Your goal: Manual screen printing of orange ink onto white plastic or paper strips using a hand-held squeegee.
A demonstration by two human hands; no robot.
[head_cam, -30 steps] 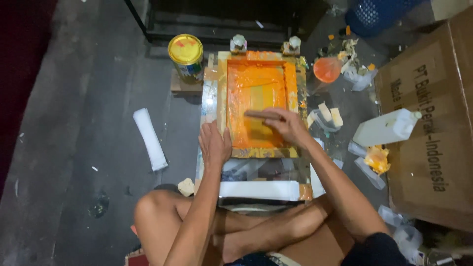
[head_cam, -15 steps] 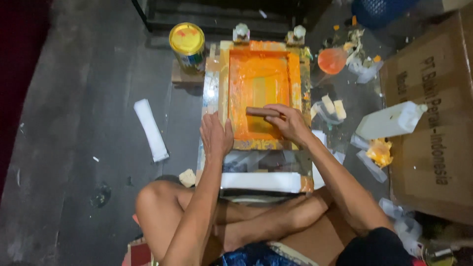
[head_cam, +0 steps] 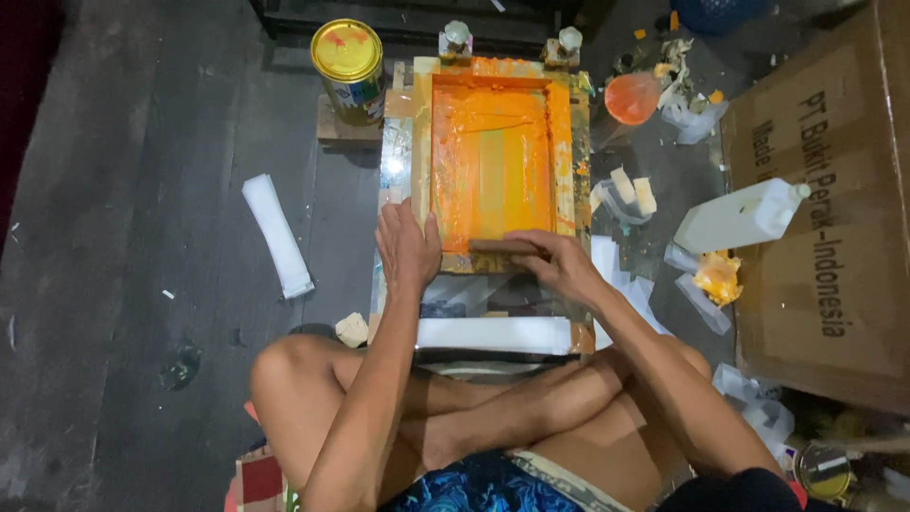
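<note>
Right hand has dragged squeegee nearer

Squeegee now nearer frame's near edge

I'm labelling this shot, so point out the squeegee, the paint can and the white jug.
squeegee (head_cam: 505,246), head view, wooden handle
paint can (head_cam: 347,52), head view, yellow lid
white jug (head_cam: 735,220), head view, side wall

Large brown cardboard box with dark print is seen at right; round yellow-lidded labelled tin can at upper left.
</note>
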